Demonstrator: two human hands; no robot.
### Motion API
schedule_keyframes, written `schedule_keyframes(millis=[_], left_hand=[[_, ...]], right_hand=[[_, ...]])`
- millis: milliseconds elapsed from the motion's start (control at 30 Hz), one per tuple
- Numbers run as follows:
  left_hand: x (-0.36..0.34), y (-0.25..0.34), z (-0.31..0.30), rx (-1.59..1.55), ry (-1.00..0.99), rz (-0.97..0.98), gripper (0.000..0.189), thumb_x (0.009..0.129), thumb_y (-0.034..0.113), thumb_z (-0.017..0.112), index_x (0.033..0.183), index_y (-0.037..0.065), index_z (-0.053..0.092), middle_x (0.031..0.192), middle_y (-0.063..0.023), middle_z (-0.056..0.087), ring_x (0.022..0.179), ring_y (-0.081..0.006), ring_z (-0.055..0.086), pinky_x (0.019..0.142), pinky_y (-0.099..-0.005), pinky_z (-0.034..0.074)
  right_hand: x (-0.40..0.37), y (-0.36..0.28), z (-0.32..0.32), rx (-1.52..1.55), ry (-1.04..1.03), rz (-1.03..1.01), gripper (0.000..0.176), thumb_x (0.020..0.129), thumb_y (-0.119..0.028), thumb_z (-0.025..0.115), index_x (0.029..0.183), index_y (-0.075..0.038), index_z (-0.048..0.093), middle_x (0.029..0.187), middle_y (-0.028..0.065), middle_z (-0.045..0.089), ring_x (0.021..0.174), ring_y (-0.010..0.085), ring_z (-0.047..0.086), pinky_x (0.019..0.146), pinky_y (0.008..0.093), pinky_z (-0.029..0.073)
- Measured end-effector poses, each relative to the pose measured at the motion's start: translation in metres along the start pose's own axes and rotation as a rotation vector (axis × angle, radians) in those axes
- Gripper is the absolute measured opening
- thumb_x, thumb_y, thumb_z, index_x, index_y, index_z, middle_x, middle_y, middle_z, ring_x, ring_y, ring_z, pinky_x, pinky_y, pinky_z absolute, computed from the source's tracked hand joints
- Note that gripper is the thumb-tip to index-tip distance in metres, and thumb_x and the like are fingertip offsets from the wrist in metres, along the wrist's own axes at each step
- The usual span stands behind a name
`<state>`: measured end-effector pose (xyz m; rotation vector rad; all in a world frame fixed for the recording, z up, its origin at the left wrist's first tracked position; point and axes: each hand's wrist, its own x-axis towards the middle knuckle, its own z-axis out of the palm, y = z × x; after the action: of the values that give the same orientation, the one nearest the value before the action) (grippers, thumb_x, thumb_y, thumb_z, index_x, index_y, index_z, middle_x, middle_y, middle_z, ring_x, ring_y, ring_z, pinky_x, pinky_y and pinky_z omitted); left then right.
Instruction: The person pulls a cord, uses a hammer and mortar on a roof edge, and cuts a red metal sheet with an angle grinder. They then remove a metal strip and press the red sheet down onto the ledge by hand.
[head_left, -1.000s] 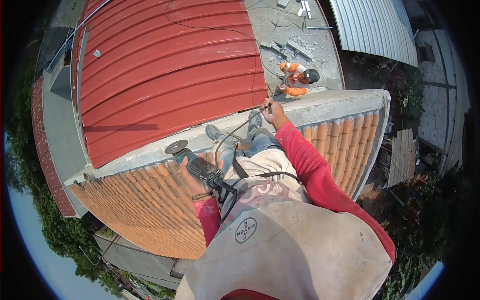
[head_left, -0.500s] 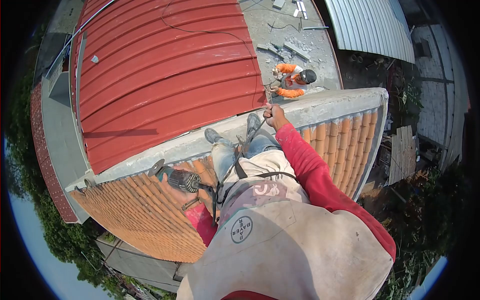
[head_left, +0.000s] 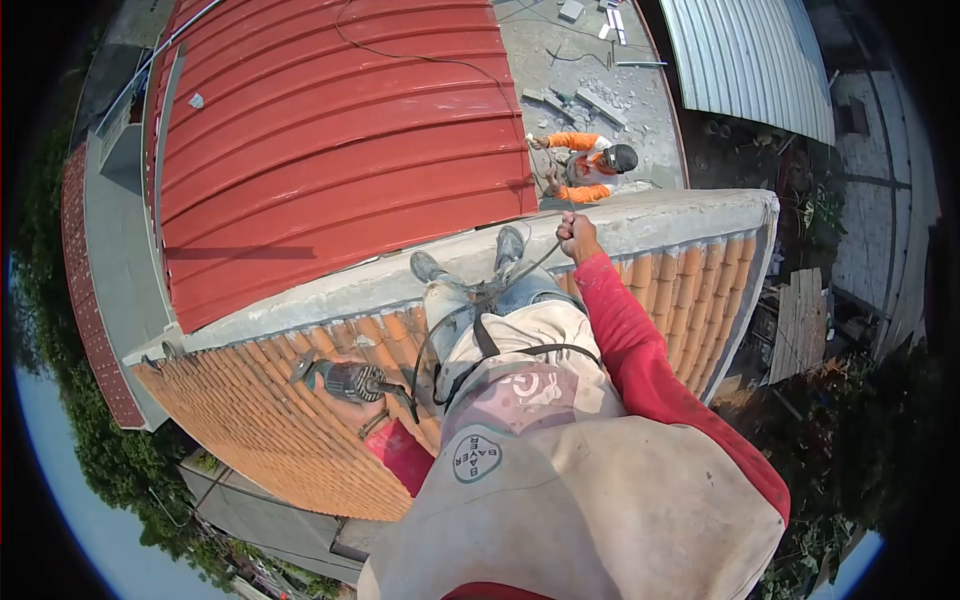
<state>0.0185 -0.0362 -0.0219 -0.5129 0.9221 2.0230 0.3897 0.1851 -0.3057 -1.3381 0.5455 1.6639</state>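
My left hand (head_left: 348,408) is wrapped round the body of an angle grinder (head_left: 352,381), low over the orange roof tiles (head_left: 270,430). The grinder's disc (head_left: 303,366) points away to the left, and its dark cord runs back to my lap. At the concrete ridge (head_left: 660,222), my right hand (head_left: 578,238) is closed on a dark cord (head_left: 540,262). That cord lies in loops over my thighs and continues past my fist toward a co-worker (head_left: 590,167) in orange sleeves. My shoes (head_left: 428,266) rest against the ridge.
Beyond the ridge lies a red metal roof (head_left: 340,150) with a thin cable across it. Broken concrete pieces (head_left: 600,107) lie on the slab behind the co-worker. A corrugated metal roof (head_left: 750,70) is at upper right. The tiled slope drops off at its right edge.
My right hand has moved right with the cord, which now bows in a wider loop. The grinder has shifted slightly down. The co-worker's arm has reached left toward the red roof.
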Motion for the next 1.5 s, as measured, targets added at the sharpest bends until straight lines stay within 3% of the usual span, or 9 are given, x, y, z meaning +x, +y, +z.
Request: schedule_keyframes(millis=[100,200,600,800,867,1033,1500], left_hand=[[0.001,-0.004,0.001,0.118,-0.046,0.085,0.033,0.084,0.03,0.071,0.101,0.005,0.057,0.094,-0.0104,0.062,0.085,-0.0215,0.062,0.071,-0.0337,0.055],[0.0,-0.007,0.002,-0.023,0.058,0.011,0.032,0.084,0.029,0.071,0.1,0.005,0.058,0.093,-0.0104,0.063,0.085,-0.0216,0.063,0.072,-0.0341,0.055],[0.002,-0.007,0.006,-0.011,0.005,-0.04,0.03,0.084,0.028,0.071,0.1,0.005,0.058,0.094,-0.0104,0.063,0.085,-0.0218,0.063,0.074,-0.0349,0.055],[0.003,-0.004,0.007,-0.022,0.004,-0.044,0.03,0.084,0.025,0.071,0.1,0.004,0.058,0.094,-0.0104,0.061,0.087,-0.0223,0.061,0.076,-0.0358,0.054],[0.003,-0.002,0.006,-0.11,0.004,-0.094,0.029,0.084,0.018,0.07,0.104,0.001,0.057,0.095,-0.0103,0.057,0.091,-0.0236,0.058,0.08,-0.0375,0.053],[0.001,0.0,0.013,0.037,-0.007,-0.016,0.029,0.082,0.016,0.07,0.105,0.002,0.058,0.097,-0.0103,0.058,0.092,-0.0237,0.058,0.081,-0.0382,0.052],[0.006,0.007,-0.004,-0.19,0.012,-0.143,0.03,0.081,0.016,0.071,0.105,0.002,0.058,0.098,-0.0107,0.058,0.093,-0.0237,0.058,0.082,-0.039,0.052]], right_hand=[[0.004,-0.008,-0.004,-0.04,0.004,0.007,0.008,0.095,-0.006,0.044,0.087,-0.007,0.045,0.059,-0.0041,0.037,0.042,0.0065,0.025,0.037,0.0225,0.019],[0.0,-0.013,-0.005,-0.058,0.037,0.026,0.01,0.095,-0.005,0.045,0.085,-0.008,0.045,0.059,-0.0043,0.036,0.042,0.0064,0.025,0.037,0.0221,0.017],[0.002,-0.014,-0.013,-0.084,0.063,0.025,0.011,0.097,-0.009,0.047,0.088,-0.004,0.052,0.06,-0.0035,0.04,0.043,0.0058,0.027,0.039,0.023,0.02],[0.015,-0.013,-0.011,-0.104,-0.038,0.078,0.012,0.097,-0.008,0.042,0.089,-0.004,0.051,0.06,-0.0035,0.041,0.043,0.0056,0.027,0.038,0.0229,0.02],[0.012,-0.01,-0.005,-0.088,-0.051,0.089,0.011,0.099,-0.01,0.039,0.098,-0.004,0.048,0.062,-0.0027,0.04,0.043,0.0057,0.026,0.037,0.0221,0.019],[0.012,-0.006,0.0,-0.092,-0.051,0.11,0.013,0.097,-0.01,0.04,0.09,-0.006,0.05,0.061,-0.0037,0.038,0.043,0.0058,0.026,0.039,0.0225,0.02],[0.012,0.005,-0.013,-0.08,-0.132,0.108,0.014,0.1,-0.01,0.039,0.095,-0.004,0.05,0.063,-0.0033,0.04,0.043,0.0056,0.026,0.038,0.0217,0.021]])
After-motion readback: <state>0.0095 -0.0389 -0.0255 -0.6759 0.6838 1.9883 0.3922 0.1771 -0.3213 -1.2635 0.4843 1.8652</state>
